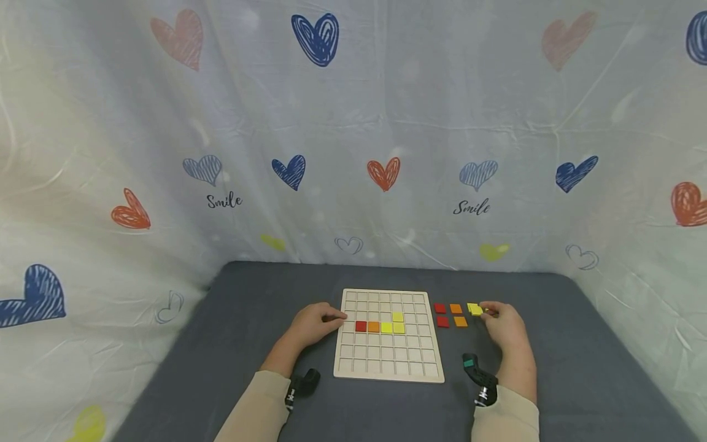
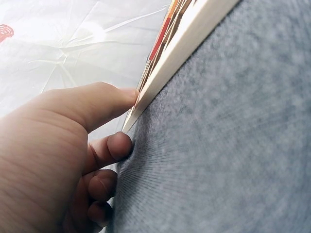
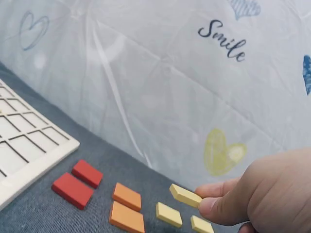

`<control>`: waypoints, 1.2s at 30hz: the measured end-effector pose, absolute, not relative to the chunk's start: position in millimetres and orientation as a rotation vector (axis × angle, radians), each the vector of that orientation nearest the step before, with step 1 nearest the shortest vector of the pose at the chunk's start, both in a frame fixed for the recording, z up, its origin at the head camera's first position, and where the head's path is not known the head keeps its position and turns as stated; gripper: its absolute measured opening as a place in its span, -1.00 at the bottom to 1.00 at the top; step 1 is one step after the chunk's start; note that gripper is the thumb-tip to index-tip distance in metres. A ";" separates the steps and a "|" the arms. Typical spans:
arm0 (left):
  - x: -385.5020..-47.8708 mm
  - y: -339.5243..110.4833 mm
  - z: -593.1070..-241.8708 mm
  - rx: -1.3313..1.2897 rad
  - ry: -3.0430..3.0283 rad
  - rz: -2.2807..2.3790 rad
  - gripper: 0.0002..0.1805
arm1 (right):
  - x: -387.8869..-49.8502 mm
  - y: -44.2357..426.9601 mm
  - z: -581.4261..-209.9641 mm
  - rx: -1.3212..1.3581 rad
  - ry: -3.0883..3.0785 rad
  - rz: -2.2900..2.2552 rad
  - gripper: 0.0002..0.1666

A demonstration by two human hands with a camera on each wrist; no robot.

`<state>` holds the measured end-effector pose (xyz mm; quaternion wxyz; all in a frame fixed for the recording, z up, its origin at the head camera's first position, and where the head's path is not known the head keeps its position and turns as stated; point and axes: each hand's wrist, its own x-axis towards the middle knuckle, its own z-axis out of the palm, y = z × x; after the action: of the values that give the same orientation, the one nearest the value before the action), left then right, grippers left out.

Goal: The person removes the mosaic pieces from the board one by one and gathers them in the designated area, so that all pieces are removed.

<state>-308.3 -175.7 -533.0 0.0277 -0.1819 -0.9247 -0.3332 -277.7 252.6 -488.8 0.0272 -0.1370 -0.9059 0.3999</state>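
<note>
A pale wooden grid board (image 1: pixel 386 379) lies on the table. In one of its rows sit a red tile (image 1: pixel 361 326), an orange tile (image 1: pixel 373 327) and two yellow tiles, with another yellow tile (image 1: pixel 397 317) above the right one. At the board's left side, my left hand (image 1: pixel 310 323) touches the edge with the thumb (image 2: pixel 114 99), its other fingers loosely bent beside it. Right of the board, my right hand (image 1: pixel 505 326) pinches a yellow tile (image 3: pixel 185 195) between thumb and finger, above two more yellow tiles (image 3: pixel 168 214) on the table.
Two loose red tiles (image 3: pixel 73 191) and two loose orange tiles (image 3: pixel 127 217) lie between the board and the yellow ones. A grey cloth (image 1: pixel 248 288) covers the table. Behind it hangs a white curtain (image 1: pixel 331 110) printed with hearts.
</note>
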 end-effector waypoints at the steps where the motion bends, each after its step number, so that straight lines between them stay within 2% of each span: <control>1: -308.4 -175.8 -533.2 -0.561 -2.856 -1.027 -0.82 | -277.8 253.3 -491.2 -0.436 -2.801 1.242 -0.59; 9: -309.2 -175.9 -532.0 -0.550 -2.861 -1.020 -0.82 | -280.9 255.3 -506.9 -0.551 -2.792 1.223 -0.61; 20: -308.0 -175.2 -531.7 -0.542 -2.860 -1.037 -0.83 | -286.1 255.6 -520.0 -0.559 -2.814 1.071 -0.63; 36: -307.7 -174.0 -530.8 -0.537 -2.859 -1.029 -0.84 | -277.6 256.9 -504.2 -0.495 -2.677 1.245 -0.57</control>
<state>-307.7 -174.0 -530.8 0.0281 -0.1741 -0.9262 -0.3334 -277.6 256.9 -504.2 0.0740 -0.1650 -0.8918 0.4146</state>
